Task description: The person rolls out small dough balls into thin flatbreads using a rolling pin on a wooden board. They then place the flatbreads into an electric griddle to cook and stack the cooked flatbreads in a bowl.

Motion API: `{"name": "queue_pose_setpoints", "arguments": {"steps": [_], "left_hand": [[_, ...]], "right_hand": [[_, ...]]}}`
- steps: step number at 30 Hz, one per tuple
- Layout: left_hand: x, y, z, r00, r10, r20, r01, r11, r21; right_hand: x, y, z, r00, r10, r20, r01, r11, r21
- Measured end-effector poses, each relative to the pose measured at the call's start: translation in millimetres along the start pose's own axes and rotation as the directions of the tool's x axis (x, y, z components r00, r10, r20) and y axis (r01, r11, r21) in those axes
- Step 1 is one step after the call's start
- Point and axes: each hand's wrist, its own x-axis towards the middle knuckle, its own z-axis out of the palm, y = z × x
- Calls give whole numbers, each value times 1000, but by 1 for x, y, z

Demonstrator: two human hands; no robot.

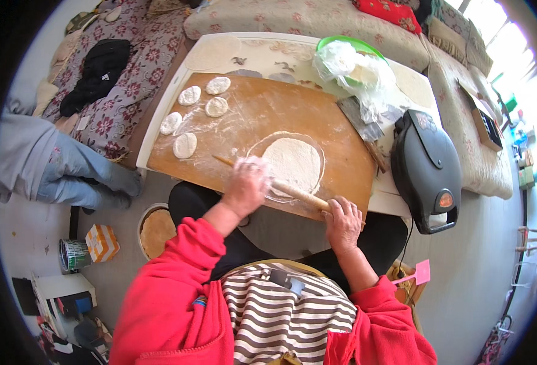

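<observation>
My left hand (249, 185) lies over the left part of a wooden rolling pin (300, 195), whose thin tip sticks out beyond it. Around the pin's right end my right hand (344, 222) is closed. The pin slants across the near edge of a flat round of floured dough (292, 163), which has a ring of flour about it on the wooden board (268, 105). Several small dough discs (185, 145) rest at the board's left side. A metal-bladed scraper or cleaver (360, 119) lies at the board's right edge.
A dark electric griddle (426, 169) stands at the table's right edge. Behind the board is a green bowl (355, 43) with plastic bags (364, 77). A pan of flatbread (158, 232) sits low at left, near another person's legs (81, 173). Sofas (305, 18) border the table.
</observation>
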Motion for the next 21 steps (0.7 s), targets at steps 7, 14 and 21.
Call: {"name": "queue_pose_setpoints", "arguments": {"steps": [7,14,21], "left_hand": [[56,-57,42,967,-226,120,198,958,206],[21,-64,36,987,-118,110,104,987,124],[-27,-72,14,985,-32,172,9,990,138]], "right_hand": [[84,35,24,994,107,-35,-111,980,-163],[71,31,17,998,63,18,-59,983,-173],[26,16,16,998,-31,56,40,987,-156]]}}
